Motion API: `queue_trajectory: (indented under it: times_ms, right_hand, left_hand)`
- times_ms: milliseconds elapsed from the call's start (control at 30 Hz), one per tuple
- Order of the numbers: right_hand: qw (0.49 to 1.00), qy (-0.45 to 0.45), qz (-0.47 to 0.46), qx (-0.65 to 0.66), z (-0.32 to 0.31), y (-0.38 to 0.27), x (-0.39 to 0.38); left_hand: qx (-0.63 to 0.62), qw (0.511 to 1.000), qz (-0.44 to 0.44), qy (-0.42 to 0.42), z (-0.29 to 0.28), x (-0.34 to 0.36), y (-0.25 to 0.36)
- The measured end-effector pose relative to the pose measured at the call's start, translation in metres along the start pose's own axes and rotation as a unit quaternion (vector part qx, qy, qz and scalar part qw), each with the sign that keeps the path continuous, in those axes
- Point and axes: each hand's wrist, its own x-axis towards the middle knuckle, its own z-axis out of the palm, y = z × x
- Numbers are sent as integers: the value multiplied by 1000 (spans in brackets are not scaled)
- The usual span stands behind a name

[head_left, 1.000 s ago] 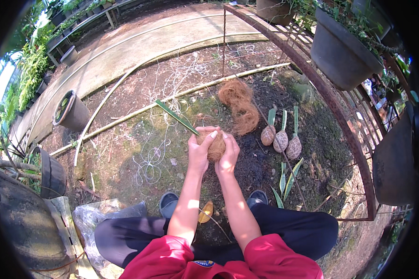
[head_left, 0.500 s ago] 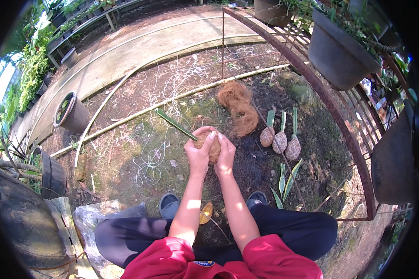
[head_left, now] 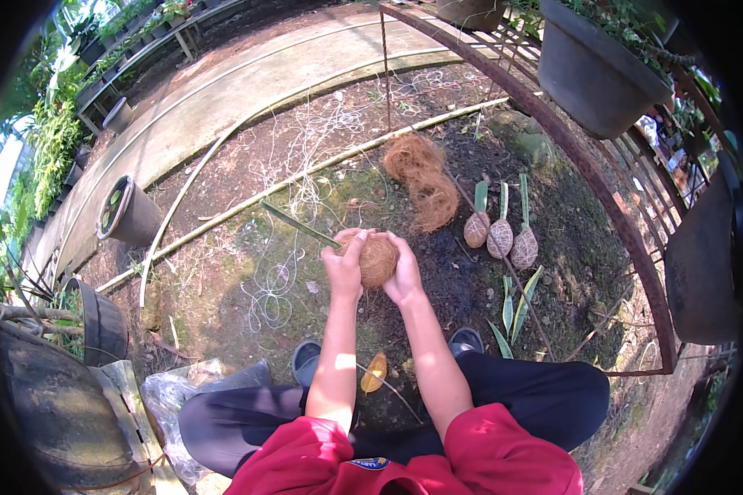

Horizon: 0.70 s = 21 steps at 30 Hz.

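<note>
Between my two hands sits a ball of brown coconut fibre [head_left: 378,262], with a long green leaf cutting [head_left: 299,223] sticking out of its left side toward the upper left. My left hand [head_left: 344,268] is wrapped round the ball's left side, where the leaf comes out. Against the right side, my right hand [head_left: 404,271] cups the ball with curved fingers. Beyond my hands lies a loose heap of brown coconut fibre [head_left: 421,177]. To its right are three string-wrapped fibre balls, the middle one [head_left: 499,238] among them, each with an upright green leaf piece.
Cut leaves with pale edges [head_left: 521,307] lie at the right. Tangled white string [head_left: 309,157] spreads over the soil near a bamboo pole [head_left: 322,167]. A rusty metal rack [head_left: 590,177] with large pots curves along the right. A clear plastic bag [head_left: 173,404] lies at lower left.
My hands have spread slightly apart round the fibre ball, so more of it shows. The right hand has shifted to its right side, and the leaf has tilted a little flatter.
</note>
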Motion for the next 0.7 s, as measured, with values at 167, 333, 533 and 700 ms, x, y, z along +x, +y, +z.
queue_trajectory:
  times_ms: [167,333,533,700]
  right_hand:
    - [972,36,-208,106,30,30,-12]
    - [984,117,-124,51,11,30,1]
    - [989,90,-89,-74,14,25,3]
    - [816,-50,-436,-376,24,7,-9]
  left_hand:
    - [-138,970,15,198,16,-5,-17]
    - [3,991,48,121,11,-5,-15]
    - [-120,985,20,124,3,-1,-6]
    - [-187,960,-71,195,8,0,5]
